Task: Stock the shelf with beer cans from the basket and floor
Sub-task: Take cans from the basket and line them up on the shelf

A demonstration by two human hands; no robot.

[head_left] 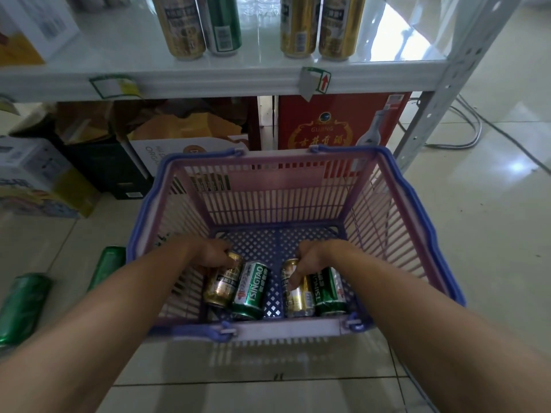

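A pink and blue basket (277, 171) stands on the floor below the white shelf (208, 80). Several cans lie in its near end. My left hand (213, 253) is closed around the top of a gold can (222, 286). My right hand (311, 260) grips another gold can (298, 296). A green Tsingtao can (252, 289) lies between them, and a second green can (329, 289) lies at the right. Two green cans (22, 305) (108, 265) lie on the floor left of the basket. Gold and green cans (185, 25) stand upright on the shelf.
Cardboard boxes (185, 138) and a red carton (343, 123) fill the space under the shelf behind the basket. More boxes (35, 177) sit at the left. A metal shelf post (441, 84) and cables (465, 126) are at the right on the tiled floor.
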